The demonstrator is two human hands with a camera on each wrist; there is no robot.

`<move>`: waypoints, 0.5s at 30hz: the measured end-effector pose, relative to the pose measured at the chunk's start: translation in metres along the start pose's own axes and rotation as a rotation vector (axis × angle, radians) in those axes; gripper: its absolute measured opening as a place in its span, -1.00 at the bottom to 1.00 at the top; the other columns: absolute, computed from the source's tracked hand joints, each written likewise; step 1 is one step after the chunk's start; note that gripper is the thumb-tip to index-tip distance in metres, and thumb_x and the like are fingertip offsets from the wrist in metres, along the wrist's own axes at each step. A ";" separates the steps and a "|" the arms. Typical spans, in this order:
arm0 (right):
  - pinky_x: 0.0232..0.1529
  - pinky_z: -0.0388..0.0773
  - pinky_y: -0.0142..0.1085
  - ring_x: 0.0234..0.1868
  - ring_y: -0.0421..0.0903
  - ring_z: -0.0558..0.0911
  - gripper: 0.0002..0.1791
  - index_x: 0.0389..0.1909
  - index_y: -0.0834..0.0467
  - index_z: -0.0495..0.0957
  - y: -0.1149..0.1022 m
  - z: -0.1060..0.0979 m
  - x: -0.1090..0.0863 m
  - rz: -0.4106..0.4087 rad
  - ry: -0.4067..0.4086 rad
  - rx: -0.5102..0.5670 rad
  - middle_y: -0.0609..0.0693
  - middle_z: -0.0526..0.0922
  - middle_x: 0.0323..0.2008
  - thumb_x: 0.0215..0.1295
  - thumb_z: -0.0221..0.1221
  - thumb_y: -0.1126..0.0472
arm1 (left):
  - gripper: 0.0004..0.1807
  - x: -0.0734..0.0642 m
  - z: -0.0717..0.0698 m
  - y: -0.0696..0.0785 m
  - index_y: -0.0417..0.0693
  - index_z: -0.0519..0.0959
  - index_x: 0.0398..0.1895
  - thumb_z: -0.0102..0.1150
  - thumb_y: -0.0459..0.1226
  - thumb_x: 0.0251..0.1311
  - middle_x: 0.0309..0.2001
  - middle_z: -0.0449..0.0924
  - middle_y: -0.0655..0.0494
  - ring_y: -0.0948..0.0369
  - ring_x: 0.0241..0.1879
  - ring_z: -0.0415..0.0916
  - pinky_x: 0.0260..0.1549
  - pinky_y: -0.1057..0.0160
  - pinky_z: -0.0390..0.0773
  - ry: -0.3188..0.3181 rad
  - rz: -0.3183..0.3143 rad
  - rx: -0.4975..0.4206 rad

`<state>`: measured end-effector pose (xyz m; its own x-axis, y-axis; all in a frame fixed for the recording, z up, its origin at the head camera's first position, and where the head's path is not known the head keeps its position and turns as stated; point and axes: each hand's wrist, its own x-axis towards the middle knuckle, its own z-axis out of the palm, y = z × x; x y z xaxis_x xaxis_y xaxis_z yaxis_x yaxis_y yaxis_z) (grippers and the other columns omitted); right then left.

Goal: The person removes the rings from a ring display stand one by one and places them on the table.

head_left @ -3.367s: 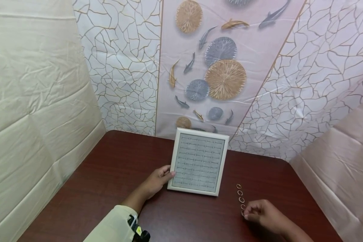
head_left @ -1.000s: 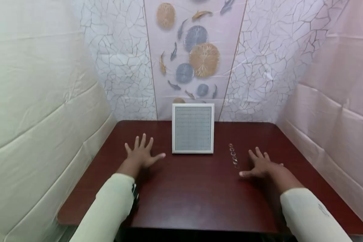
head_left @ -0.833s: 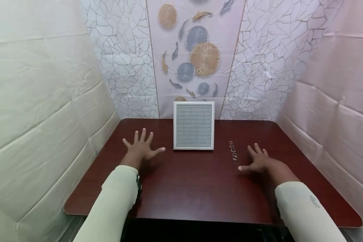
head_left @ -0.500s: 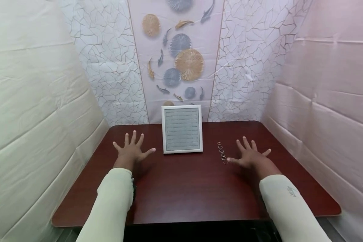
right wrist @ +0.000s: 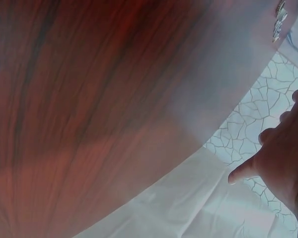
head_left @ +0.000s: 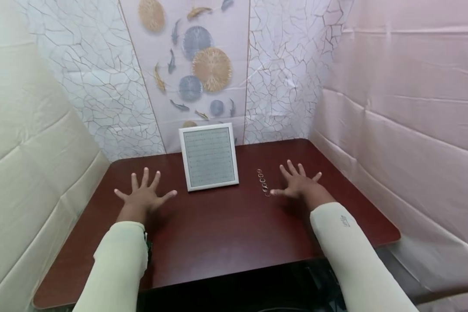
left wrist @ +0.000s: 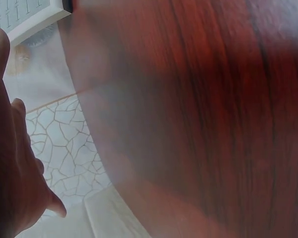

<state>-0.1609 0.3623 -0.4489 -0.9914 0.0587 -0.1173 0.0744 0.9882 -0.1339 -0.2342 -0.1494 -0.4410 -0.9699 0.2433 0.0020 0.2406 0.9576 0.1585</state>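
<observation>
A white-framed ring display (head_left: 209,157) with a grey slotted panel stands propped up toward the back of the table; what supports it is hidden. To its right, several rings (head_left: 262,180) lie in a row running from back to front. My left hand (head_left: 140,197), fingers spread wide, is left of the display and holds nothing. Likewise spread and holding nothing, my right hand (head_left: 298,184) is right of the rings, its thumb tip close to the nearest ring. Whether the thumb touches it, I cannot tell. In the right wrist view the rings (right wrist: 279,21) show at the top right corner.
The dark red-brown table (head_left: 218,229) has rounded corners, and its front edge faces me. Behind it hangs a patterned curtain (head_left: 214,69) with fish and discs. Pale padded cloth walls (head_left: 405,130) close off both sides.
Earlier my left hand gripped the display's left edge and my right fingers were at the nearest rings. Both hands have since let go and spread. The head view has turned right and tilted.
</observation>
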 end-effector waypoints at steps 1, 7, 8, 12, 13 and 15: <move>0.03 -0.51 0.71 0.56 0.36 -0.40 0.38 0.59 -0.15 -0.39 0.006 -0.003 -0.007 0.025 0.002 0.004 0.05 -0.50 0.60 -0.15 -0.21 -0.84 | 0.19 0.005 -0.003 0.005 0.32 -0.42 0.58 -0.56 0.68 -0.03 0.55 -0.78 -0.04 -0.34 0.45 -0.82 -0.10 -0.73 -0.66 -0.008 0.024 0.007; 0.12 -0.47 0.68 0.59 0.27 -0.37 0.25 0.58 -0.26 -0.38 0.017 -0.021 -0.036 0.145 0.020 0.004 -0.04 -0.47 0.61 -0.04 -0.22 -0.80 | 0.14 0.023 -0.019 0.013 0.29 -0.51 0.56 -0.56 0.64 0.07 0.47 -0.92 -0.07 -0.38 0.36 -0.96 -0.22 -0.72 -0.74 -0.084 0.142 -0.014; 0.12 -0.48 0.68 0.59 0.27 -0.37 0.25 0.58 -0.27 -0.37 0.017 -0.023 -0.040 0.159 0.021 -0.001 -0.04 -0.46 0.61 -0.06 -0.25 -0.81 | 0.13 0.025 -0.020 0.011 0.28 -0.52 0.56 -0.55 0.62 0.09 0.45 -0.95 -0.08 -0.39 0.34 -0.98 -0.25 -0.71 -0.75 -0.101 0.158 -0.025; 0.16 -0.45 0.67 0.60 0.26 -0.33 0.28 0.57 -0.30 -0.34 0.023 -0.027 -0.056 0.232 0.025 -0.018 -0.05 -0.41 0.62 -0.16 -0.31 -0.86 | 0.10 0.039 -0.016 0.007 0.25 -0.59 0.53 -0.55 0.59 0.14 0.39 -1.03 -0.09 -0.43 0.27 -1.03 -0.35 -0.71 -0.75 -0.161 0.207 -0.050; 0.17 -0.45 0.66 0.60 0.26 -0.34 0.29 0.57 -0.31 -0.34 0.027 -0.027 -0.062 0.256 0.020 -0.021 -0.06 -0.42 0.62 -0.18 -0.32 -0.87 | 0.10 0.044 -0.013 0.009 0.25 -0.60 0.52 -0.56 0.59 0.15 0.37 -1.04 -0.09 -0.44 0.25 -1.04 -0.36 -0.71 -0.74 -0.176 0.220 -0.055; 0.19 -0.43 0.65 0.60 0.25 -0.33 0.28 0.57 -0.32 -0.34 0.034 -0.021 -0.075 0.305 0.013 -0.020 -0.07 -0.41 0.62 -0.17 -0.31 -0.86 | 0.10 0.054 -0.008 0.014 0.23 -0.62 0.51 -0.55 0.58 0.15 0.36 -1.06 -0.10 -0.46 0.23 -1.05 -0.39 -0.72 -0.72 -0.207 0.248 -0.061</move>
<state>-0.0859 0.3941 -0.4237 -0.9251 0.3545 -0.1360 0.3664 0.9274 -0.0751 -0.2835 -0.1244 -0.4307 -0.8524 0.5003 -0.1517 0.4599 0.8556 0.2376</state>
